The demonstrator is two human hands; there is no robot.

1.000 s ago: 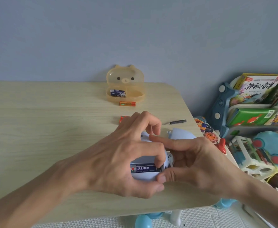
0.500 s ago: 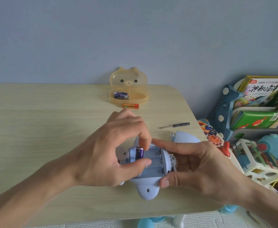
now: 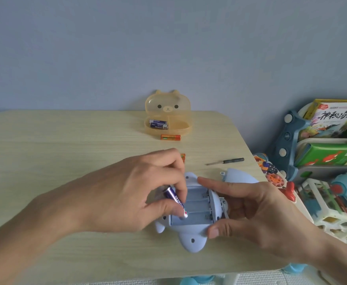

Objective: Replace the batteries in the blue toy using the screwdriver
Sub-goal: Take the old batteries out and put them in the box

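Batteries going in: left hand [image 3: 131, 194] pinches a battery [image 3: 175, 202] tilted over the toy [image 3: 191, 221], which right hand [image 3: 257, 210] grips; next, seat it flat.

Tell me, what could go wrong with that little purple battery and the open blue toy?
The purple battery, pinched tilted in the left hand, could slip or go in backwards. The pale blue plastic toy, steadied only by the right hand, might shift. The loose orange battery lying on the light wooden table could roll.
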